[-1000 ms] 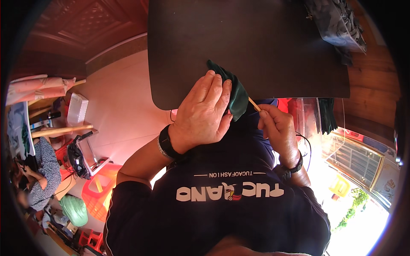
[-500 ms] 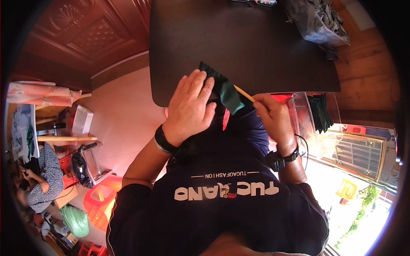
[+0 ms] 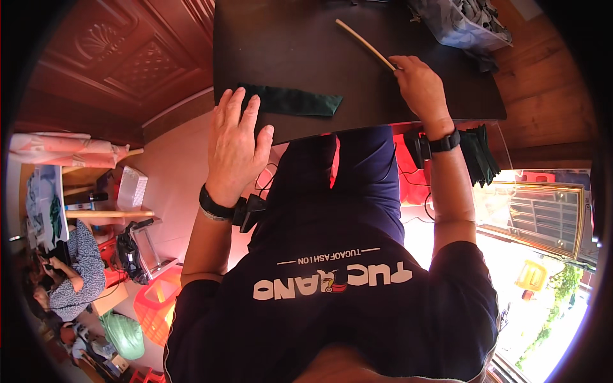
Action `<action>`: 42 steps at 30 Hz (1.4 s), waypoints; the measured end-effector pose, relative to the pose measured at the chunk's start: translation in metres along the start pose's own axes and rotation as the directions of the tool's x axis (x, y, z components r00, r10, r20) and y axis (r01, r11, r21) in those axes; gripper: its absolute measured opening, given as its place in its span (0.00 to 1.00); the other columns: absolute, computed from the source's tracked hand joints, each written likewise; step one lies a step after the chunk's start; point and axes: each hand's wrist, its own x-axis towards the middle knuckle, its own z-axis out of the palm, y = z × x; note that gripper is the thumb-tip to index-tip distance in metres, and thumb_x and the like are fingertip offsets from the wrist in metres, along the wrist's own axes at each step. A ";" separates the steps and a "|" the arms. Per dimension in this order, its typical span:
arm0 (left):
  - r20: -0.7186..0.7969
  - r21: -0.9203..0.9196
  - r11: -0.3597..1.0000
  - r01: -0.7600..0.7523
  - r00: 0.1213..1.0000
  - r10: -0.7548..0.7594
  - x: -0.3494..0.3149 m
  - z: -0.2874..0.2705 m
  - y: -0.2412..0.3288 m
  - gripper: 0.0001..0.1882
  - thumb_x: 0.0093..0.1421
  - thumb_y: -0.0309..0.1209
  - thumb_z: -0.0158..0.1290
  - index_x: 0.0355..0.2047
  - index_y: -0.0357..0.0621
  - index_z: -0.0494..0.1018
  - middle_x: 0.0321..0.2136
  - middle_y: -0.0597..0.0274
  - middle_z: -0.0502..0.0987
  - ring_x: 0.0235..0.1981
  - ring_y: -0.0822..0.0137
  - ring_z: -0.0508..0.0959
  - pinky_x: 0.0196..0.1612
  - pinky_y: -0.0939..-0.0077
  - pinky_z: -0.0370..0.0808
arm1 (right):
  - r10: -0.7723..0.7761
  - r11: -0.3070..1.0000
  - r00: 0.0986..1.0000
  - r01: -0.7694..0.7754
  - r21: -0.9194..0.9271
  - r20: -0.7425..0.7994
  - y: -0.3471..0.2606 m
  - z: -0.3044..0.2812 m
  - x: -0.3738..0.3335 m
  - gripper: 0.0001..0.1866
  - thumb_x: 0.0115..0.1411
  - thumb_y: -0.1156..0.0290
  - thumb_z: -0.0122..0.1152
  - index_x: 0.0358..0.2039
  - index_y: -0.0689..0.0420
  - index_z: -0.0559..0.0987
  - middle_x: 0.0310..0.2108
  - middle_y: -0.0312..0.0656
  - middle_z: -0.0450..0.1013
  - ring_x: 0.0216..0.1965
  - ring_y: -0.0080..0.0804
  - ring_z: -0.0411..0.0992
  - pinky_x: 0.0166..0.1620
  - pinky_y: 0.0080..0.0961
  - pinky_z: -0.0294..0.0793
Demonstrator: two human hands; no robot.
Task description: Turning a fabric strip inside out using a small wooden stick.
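Observation:
A dark green fabric strip (image 3: 294,101) lies flat across the dark table (image 3: 287,45), close to its near edge. My left hand (image 3: 235,145) is open, fingers stretched out, its fingertips at the strip's left end; whether they press on the cloth I cannot tell. To the right, above the tabletop, my right hand (image 3: 421,88) is closed on one end of a thin wooden stick (image 3: 364,43). The stick slants up and to the left, its far end free and apart from the cloth.
A clear bin of greyish fabric pieces (image 3: 469,25) stands at the table's far right. More dark green strips (image 3: 477,155) hang beside my right forearm. A person in patterned clothing (image 3: 83,268) sits at the far left, near an orange-red basket (image 3: 156,303).
The stick has come away from the green strip and swung up over the table in my right hand. The strip, earlier slanted over the near edge, now lies flat. My left hand moved left.

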 end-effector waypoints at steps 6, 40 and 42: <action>0.111 -0.126 0.990 -0.071 0.990 0.085 0.003 0.004 0.004 0.29 0.55 0.38 0.51 0.56 0.37 0.65 0.59 0.41 0.60 0.62 0.43 0.57 0.62 0.49 0.53 | -0.094 0.994 0.995 0.092 -0.055 -0.038 -0.023 0.002 -0.012 0.12 0.54 0.72 0.57 0.40 0.53 0.78 0.40 0.41 0.73 0.41 0.41 0.72 0.42 0.35 0.74; 0.272 0.029 0.997 -0.072 0.960 0.062 -0.004 0.007 -0.013 0.40 0.57 0.48 0.50 0.62 0.35 0.54 0.64 0.46 0.52 0.66 0.51 0.51 0.64 0.49 0.48 | -0.440 0.861 0.891 0.384 0.333 0.112 -0.140 0.022 -0.053 0.43 0.51 0.51 0.62 0.61 0.62 0.60 0.62 0.49 0.57 0.64 0.43 0.55 0.64 0.39 0.54; 0.280 0.052 0.995 -0.080 0.958 0.063 -0.006 0.006 -0.018 0.41 0.56 0.48 0.50 0.63 0.35 0.53 0.65 0.47 0.52 0.66 0.52 0.51 0.64 0.49 0.48 | -0.446 0.861 0.888 0.390 0.326 0.115 -0.136 0.020 -0.055 0.42 0.51 0.52 0.62 0.61 0.61 0.61 0.63 0.48 0.57 0.64 0.42 0.55 0.64 0.38 0.54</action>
